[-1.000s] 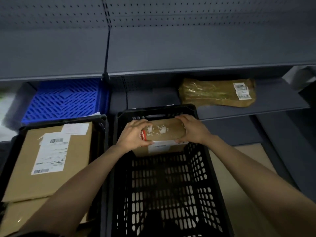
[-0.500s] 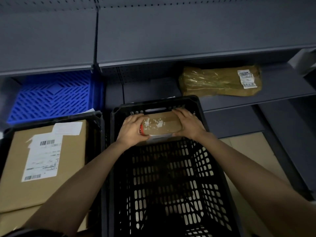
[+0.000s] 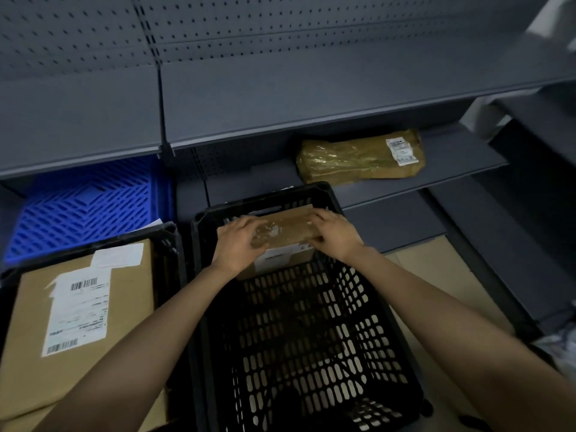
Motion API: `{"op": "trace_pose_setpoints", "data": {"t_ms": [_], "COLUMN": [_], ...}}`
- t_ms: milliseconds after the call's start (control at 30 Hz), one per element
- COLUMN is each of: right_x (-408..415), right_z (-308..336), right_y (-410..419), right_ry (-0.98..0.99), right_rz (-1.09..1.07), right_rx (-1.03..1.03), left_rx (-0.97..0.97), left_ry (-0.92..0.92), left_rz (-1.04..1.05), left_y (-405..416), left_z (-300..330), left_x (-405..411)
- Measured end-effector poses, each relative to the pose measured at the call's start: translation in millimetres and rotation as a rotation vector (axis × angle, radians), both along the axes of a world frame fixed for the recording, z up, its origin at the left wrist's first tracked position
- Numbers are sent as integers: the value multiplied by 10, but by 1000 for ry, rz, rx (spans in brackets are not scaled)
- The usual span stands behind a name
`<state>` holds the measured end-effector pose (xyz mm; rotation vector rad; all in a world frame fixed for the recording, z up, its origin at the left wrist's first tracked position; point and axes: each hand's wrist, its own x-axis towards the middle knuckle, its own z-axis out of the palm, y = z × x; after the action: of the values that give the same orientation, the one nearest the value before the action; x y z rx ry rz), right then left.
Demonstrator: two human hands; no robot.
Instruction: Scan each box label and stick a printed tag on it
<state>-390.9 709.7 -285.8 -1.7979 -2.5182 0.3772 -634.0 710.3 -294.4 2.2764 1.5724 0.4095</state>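
Note:
A small brown cardboard box (image 3: 286,229) with a white label on its near face sits at the far end of the black slotted crate (image 3: 311,338). My left hand (image 3: 240,241) grips its left end, and my right hand (image 3: 335,233) grips its right end. Torn white tape scraps mark the box's top. A larger cardboard box (image 3: 78,322) with a white barcode label lies in a second black crate (image 3: 170,236) on the left. No scanner or printed tag is in view.
A blue slotted crate (image 3: 90,204) stands behind the left crate. A taped brown parcel (image 3: 358,157) with a white label lies on the grey shelf (image 3: 452,169) at the back right. Perforated grey shelving fills the background. Cardboard covers the floor to the right.
Both hands have kept hold of the small box at the crate's far end; its red end is now covered by my left hand. The camera has shifted slightly.

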Motion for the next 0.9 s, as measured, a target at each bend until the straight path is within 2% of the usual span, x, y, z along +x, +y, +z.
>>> {"op": "trace_pose_setpoints", "data": {"t_ms": [267,433,600,900], "right_x": [362,797,1293,1877], "right_z": [519,774,971,1089], "right_y": [-626,-1335,-2335,-4496], "right_ry": [-54,-83,-90,-102], "right_rz": [-75,-232,-407,-712], "right_rx": [139,194,240,281], "left_rx": [112,228,278,312], "left_ry": [-23,-47,-87,-170], "left_rz": [-237,-428,-597,-858], "left_y": [-269,-681,-1341,-3001], "left_z": [539,787,954,1040], "left_x": [756,1378,1981,2954]}}
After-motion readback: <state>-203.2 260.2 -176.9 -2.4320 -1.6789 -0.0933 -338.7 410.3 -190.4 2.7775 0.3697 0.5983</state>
